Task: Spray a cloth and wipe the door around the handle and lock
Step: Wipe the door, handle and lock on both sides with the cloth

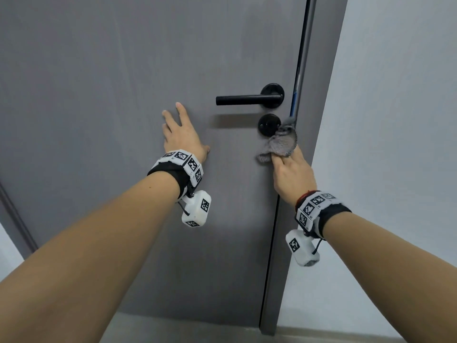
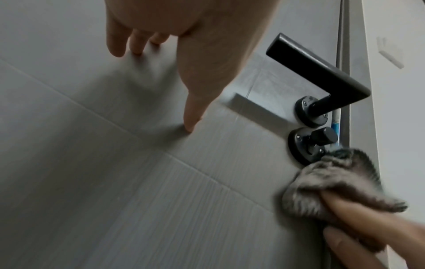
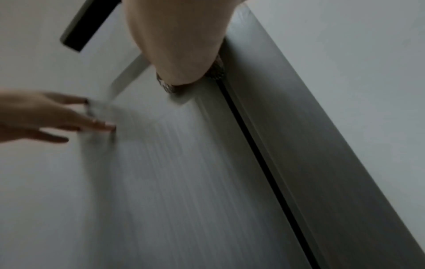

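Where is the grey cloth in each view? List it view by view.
Head: grey cloth right of centre, beside the lock knob.
Left wrist: lower right, below the knob.
Right wrist: only a sliver, upper centre, under the hand.
Shared landmark: black lever handle.

A flat grey wooden door (image 1: 123,95) carries a matte black lever handle (image 1: 247,99) and black round lock knob (image 1: 269,125); the bunched grey-brown striped cloth (image 1: 283,142) lies right of the knob, beside a pale white wall (image 1: 395,120).
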